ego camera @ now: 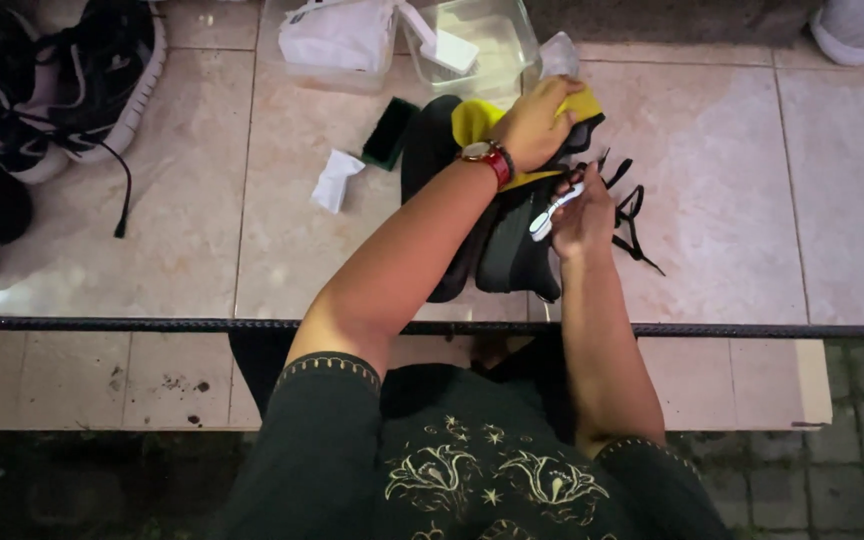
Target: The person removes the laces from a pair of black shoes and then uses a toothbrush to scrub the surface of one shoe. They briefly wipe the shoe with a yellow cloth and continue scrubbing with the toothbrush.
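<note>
Black and dark, the shoe [512, 245] lies on the pale tiled floor [732, 200] just ahead of the person, its long axis running near to far and leaning a little to the right at the far end. Which end is the toe cannot be told, since the far end is covered. A second black shoe [430, 160] lies just to its left, touching it, on much the same line.

The left hand [537, 125] reaches across to the far end of the shoe, fingers curled down and pressing a yellow cloth [472, 120] against it; a red-strapped watch [487, 157] sits on that wrist. The right hand [584, 215] rests at the shoe's right side, fingers closed around a small white brush [552, 212] whose head points left onto the shoe. Loose black laces [632, 220] trail to the right of that hand.

Farther off stand two clear plastic tubs [497, 45], one holding a white bag [337, 35]. A dark green sponge [389, 132] and a crumpled white tissue [335, 180] lie to the left of the shoes. At the far left sits a pair of black sneakers with white soles [62, 85], and a white shoe [862, 30] shows at the far right corner.
</note>
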